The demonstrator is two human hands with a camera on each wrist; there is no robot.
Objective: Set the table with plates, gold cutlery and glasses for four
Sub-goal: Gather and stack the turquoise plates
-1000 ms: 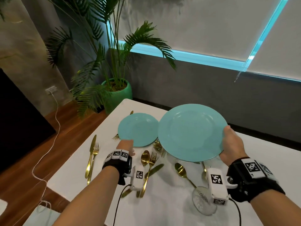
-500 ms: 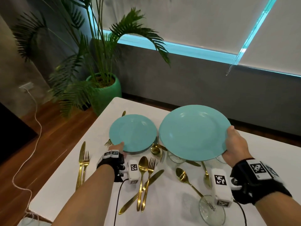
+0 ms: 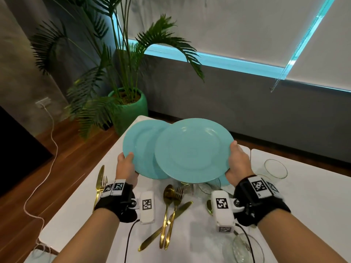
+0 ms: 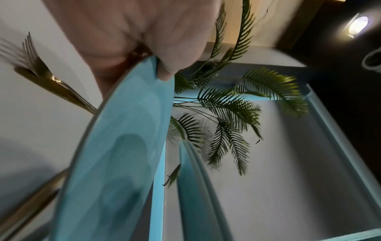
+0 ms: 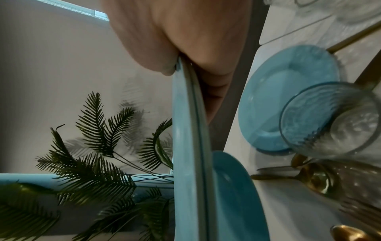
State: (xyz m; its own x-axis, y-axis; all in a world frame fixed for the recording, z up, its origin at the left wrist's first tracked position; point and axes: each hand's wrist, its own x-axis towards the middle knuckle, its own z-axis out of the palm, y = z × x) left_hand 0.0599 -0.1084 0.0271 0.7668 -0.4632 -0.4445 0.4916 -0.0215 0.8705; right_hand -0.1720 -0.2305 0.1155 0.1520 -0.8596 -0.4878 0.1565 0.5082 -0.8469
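Two hands, L & R, each pinching an empty teal plate.

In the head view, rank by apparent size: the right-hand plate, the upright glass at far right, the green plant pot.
1. Right-hand plate, held nearest the camera, so flattered.
2. Green plant pot.
3. Upright glass.

Potted palm, wall socket, white cable.
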